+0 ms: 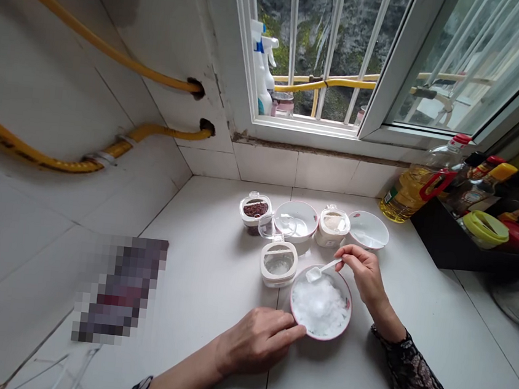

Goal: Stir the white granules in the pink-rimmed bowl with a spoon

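Note:
A bowl (pixel 319 336) with a pink rim stands on the counter, heaped with white granules (pixel 322 303) that look like salt or sugar. My left hand (pixel 260 340) steadies the bowl at its near left rim, with the fingers curled against it. In my right hand (pixel 364 277) a small white spoon (pixel 313 275) is pinched by its handle. The spoon's scoop hangs over the far left part of the bowl. Left of the bowl stands a white seasoning jar (pixel 277 278) with its clear lid (pixel 279 227) flipped up; it holds little that I can make out.
Behind stand a jar of dark red peppercorn-like bits (pixel 255 211), a white bowl (pixel 296 220), a jar of pale powder (pixel 333 227) and another bowl (pixel 369 231). An oil bottle (pixel 408 191) and a black condiment box (pixel 435 238) sit right. A blurred dark item (pixel 124 291) lies left.

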`<state>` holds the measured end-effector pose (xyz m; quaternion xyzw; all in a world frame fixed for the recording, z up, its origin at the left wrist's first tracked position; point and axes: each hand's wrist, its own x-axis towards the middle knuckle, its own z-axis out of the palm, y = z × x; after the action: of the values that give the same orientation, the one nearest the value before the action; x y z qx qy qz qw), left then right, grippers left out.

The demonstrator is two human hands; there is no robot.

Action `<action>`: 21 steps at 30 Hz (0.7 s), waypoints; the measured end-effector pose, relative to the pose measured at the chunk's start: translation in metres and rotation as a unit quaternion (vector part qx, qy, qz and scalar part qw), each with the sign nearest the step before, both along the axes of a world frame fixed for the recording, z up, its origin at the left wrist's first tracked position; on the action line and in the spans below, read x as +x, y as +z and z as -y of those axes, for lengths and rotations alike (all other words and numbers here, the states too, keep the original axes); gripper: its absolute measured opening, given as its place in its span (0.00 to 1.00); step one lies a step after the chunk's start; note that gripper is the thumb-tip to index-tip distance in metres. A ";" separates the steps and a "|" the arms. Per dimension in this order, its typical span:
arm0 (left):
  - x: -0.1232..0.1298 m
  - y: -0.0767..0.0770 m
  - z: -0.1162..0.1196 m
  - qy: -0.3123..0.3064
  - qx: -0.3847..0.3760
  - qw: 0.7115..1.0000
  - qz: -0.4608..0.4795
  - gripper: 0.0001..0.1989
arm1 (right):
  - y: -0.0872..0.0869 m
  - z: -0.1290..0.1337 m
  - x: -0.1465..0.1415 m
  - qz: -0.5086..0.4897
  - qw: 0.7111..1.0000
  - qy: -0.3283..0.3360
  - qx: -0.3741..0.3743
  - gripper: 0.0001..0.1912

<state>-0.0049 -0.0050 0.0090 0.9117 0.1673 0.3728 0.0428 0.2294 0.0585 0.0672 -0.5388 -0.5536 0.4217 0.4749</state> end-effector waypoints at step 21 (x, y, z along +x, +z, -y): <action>0.000 -0.002 0.000 0.004 0.010 1.000 -0.003 0.17 | 0.014 0.013 -0.001 0.221 0.911 0.038 0.347 0.10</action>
<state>-0.0050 -0.0050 0.0074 0.9125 0.1672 0.3719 0.0321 0.2283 0.0452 0.0810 -0.3979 -0.7761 0.0910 0.4806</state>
